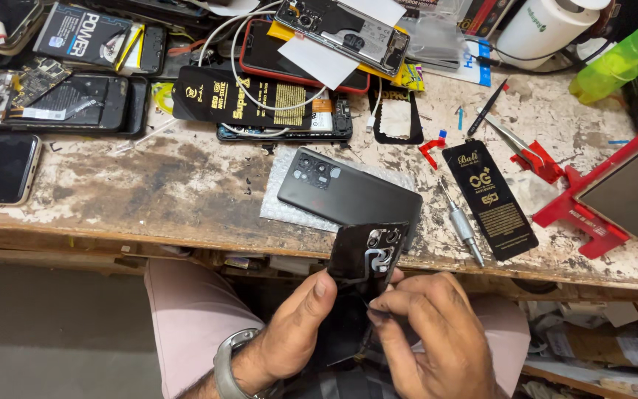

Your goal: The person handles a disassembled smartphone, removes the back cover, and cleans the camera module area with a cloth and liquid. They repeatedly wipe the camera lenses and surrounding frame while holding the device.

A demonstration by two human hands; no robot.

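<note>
Worn, paint-flaked wood, that's the counter (149, 188), crowded with phone parts along its far side. Nearest its front edge a dark phone (348, 196) lies camera side up on a sheet of bubble wrap (282, 193), with a silver screwdriver (463, 225) and a slim black packet (490, 198) just to its right. Further right sits a red clamp stand (592, 214). Down below the edge, over the lap, both hands work a glossy black back cover (371, 255), held upright with its camera cutouts on top. Left hand (289, 332): grip wrapped on the cover's lower left side, thumb pressed to its face. Right hand (437, 332): fingertips pressed together, pinching at the cover's lower right edge.
</note>
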